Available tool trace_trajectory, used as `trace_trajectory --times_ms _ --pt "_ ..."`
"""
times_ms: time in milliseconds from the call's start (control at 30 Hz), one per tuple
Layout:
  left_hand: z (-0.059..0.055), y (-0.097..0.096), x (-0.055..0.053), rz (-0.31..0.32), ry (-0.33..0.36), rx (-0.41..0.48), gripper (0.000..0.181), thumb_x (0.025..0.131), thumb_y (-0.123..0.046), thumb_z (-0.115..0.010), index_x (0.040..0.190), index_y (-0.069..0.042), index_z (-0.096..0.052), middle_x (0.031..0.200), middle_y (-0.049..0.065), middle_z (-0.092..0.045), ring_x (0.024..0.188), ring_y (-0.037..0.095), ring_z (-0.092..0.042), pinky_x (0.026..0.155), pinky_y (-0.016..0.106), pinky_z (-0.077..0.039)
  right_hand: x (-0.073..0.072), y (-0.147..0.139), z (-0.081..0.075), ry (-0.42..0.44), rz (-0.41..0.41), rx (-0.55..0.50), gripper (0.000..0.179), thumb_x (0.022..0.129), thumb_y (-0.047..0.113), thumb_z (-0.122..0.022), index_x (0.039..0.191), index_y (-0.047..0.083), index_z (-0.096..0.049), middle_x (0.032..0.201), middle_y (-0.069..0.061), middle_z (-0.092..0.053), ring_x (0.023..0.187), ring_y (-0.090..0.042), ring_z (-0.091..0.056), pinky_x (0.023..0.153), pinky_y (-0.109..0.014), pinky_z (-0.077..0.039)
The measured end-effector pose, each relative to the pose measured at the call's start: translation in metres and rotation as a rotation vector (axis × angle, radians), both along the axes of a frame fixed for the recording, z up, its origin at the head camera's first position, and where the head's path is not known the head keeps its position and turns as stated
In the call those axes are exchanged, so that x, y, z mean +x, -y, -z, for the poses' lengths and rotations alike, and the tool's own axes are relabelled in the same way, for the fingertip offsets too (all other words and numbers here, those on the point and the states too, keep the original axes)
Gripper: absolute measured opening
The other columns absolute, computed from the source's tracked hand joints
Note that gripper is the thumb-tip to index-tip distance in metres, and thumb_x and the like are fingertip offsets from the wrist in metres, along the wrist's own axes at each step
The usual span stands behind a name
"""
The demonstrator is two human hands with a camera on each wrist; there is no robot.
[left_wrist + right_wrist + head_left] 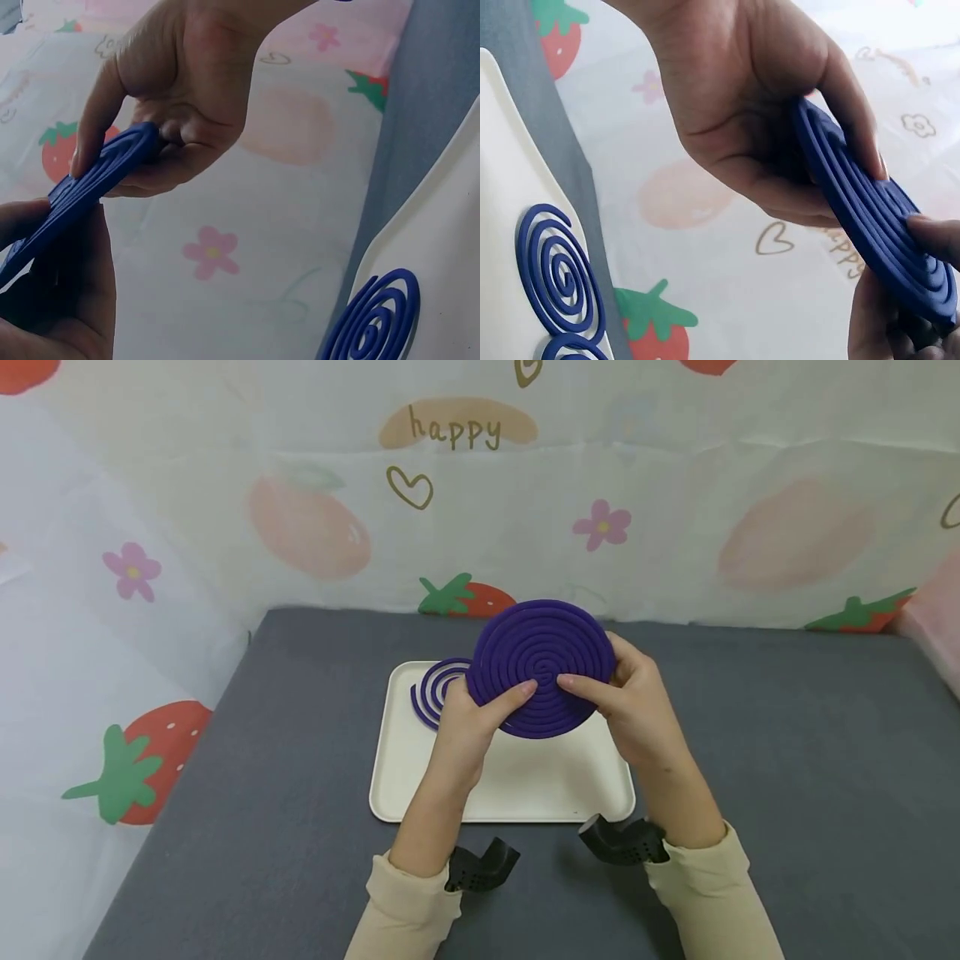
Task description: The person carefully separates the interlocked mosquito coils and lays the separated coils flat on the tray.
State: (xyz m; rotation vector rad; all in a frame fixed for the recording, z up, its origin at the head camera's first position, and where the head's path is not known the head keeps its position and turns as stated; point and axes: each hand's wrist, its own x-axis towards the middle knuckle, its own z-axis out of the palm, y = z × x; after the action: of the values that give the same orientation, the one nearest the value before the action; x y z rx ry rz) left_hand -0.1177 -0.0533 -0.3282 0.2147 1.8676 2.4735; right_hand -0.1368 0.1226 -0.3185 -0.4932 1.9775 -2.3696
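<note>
Both hands hold up a round purple-blue disc of mosquito coils [543, 631], wound tightly into a spiral, above the tray. The left hand [468, 722] grips its left edge, thumb pressed on the face near the centre. From the right side, the right hand [637, 702] grips it the same way, its thumb tip close to the other. Most of their other fingers are hidden behind the disc in the head view. A separated mosquito coil [566, 281], with gaps between its turns, lies on the cream tray [540, 789]. Part of another coil [562, 345] shows beside it.
The tray sits on a dark grey tabletop [285, 760]. Behind stands a light cloth backdrop [480, 527] printed with fruit, flowers and hearts. A black camera mount [483, 864] is on the left wrist, and another black mount [626, 842] on the right.
</note>
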Motion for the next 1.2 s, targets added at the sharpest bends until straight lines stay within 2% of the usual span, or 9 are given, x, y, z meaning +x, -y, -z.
trace_trajectory --times_ms 133,300,567,867,1033,1200 --pt "0.0013 -0.0015 -0.0005 0.006 0.004 -0.007 0.041 0.085 -0.004 -0.064 0.123 0.007 -0.053 0.116 0.02 -0.06 0.103 0.023 -0.06 0.092 0.035 -0.049 0.0012 0.0025 0.0002 -0.008 0.06 0.02 0.039 0.082 -0.011 -0.063 0.119 0.001 -0.055 0.108 -0.007 -0.062 0.099 -0.023 -0.06 0.083 -0.03 -0.053" --pt "0.0019 -0.0028 -0.001 0.004 0.033 0.026 0.042 0.085 -0.003 -0.063 0.124 0.006 -0.052 0.115 0.018 -0.06 0.1 0.02 -0.061 0.091 0.033 -0.05 0.0013 0.0042 -0.0006 -0.001 0.081 0.021 0.042 0.081 -0.011 -0.063 0.121 -0.004 -0.052 0.11 -0.008 -0.061 0.102 -0.025 -0.059 0.084 -0.03 -0.053" --pt "0.003 -0.0052 -0.0014 -0.045 0.039 0.039 0.04 0.084 -0.001 -0.064 0.122 0.007 -0.053 0.114 0.019 -0.061 0.099 0.019 -0.062 0.091 0.032 -0.05 0.0019 0.0044 0.0006 0.009 0.064 0.005 0.042 0.081 -0.012 -0.063 0.121 -0.002 -0.053 0.112 -0.008 -0.06 0.103 -0.025 -0.058 0.085 -0.031 -0.053" --pt "0.0047 -0.0074 -0.001 -0.071 0.032 0.056 0.039 0.083 0.0 -0.064 0.12 0.008 -0.054 0.111 0.017 -0.062 0.096 0.018 -0.062 0.09 0.032 -0.05 0.0004 0.0015 0.0036 0.033 -0.006 -0.098 0.045 0.082 -0.016 -0.058 0.123 0.004 -0.058 0.11 -0.008 -0.062 0.099 -0.022 -0.061 0.082 -0.031 -0.054" --pt "0.0041 -0.008 -0.0004 -0.064 0.041 0.056 0.04 0.083 0.0 -0.065 0.121 0.007 -0.054 0.113 0.018 -0.061 0.099 0.019 -0.061 0.091 0.033 -0.05 -0.0002 0.0017 0.0047 0.036 0.012 -0.095 0.043 0.081 -0.015 -0.059 0.12 0.004 -0.058 0.106 -0.007 -0.063 0.097 -0.021 -0.061 0.081 -0.03 -0.054" --pt "0.0033 -0.0084 -0.0003 -0.027 0.057 0.049 0.041 0.084 -0.001 -0.064 0.123 0.007 -0.053 0.115 0.019 -0.06 0.102 0.022 -0.06 0.092 0.034 -0.049 -0.0014 0.0017 0.0058 0.058 0.05 -0.107 0.041 0.081 -0.015 -0.06 0.117 0.004 -0.059 0.106 -0.007 -0.063 0.097 -0.021 -0.061 0.081 -0.03 -0.054"
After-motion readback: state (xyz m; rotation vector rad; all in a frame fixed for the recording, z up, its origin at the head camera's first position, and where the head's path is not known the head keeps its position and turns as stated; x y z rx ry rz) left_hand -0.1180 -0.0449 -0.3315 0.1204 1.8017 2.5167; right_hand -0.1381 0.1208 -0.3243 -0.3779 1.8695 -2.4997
